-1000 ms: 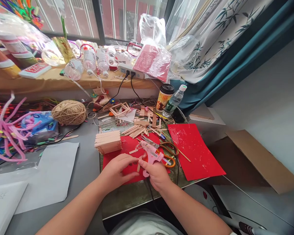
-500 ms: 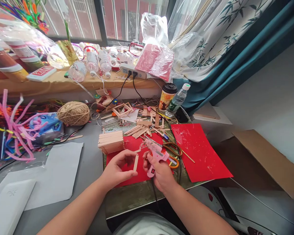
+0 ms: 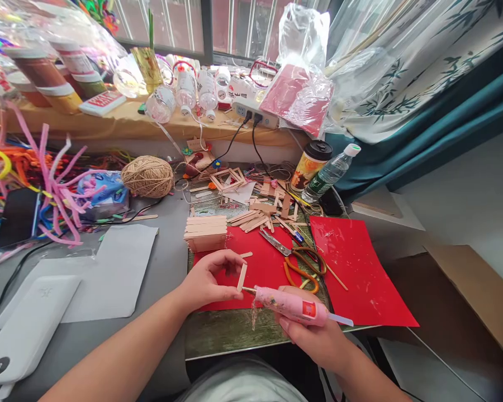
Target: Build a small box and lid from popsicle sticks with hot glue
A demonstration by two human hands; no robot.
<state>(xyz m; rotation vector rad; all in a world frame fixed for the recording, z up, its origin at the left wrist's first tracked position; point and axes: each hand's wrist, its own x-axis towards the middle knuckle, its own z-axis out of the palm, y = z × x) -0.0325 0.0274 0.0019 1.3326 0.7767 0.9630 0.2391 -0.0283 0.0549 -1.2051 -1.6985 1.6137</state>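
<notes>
Between the thumb and fingers of my left hand (image 3: 212,282) a short wooden craft stick (image 3: 242,277) stands nearly upright. My right hand (image 3: 314,338) is wrapped round a pink hot glue gun (image 3: 291,306), its nozzle pointing left at the stick's lower end, touching or almost so. Stringy glue threads hang below the nozzle. Just beyond my left hand sits a small box built of craft sticks (image 3: 205,233). Scissors with orange-brown handles (image 3: 304,268) lie on the red sheet (image 3: 260,268) past the glue gun.
Loose craft sticks (image 3: 251,218) are heaped behind the red sheet. A paper cup (image 3: 310,164) and a water bottle (image 3: 331,173) stand at the back right. A second red sheet (image 3: 360,268) lies right. Leftward are a twine ball (image 3: 148,176), white paper (image 3: 129,268) and a white power bank (image 3: 33,324).
My right hand has turned the glue gun sideways and brought its nozzle to the stick. The scissors show more fully. The view has shifted, and my left hand still pinches the stick.
</notes>
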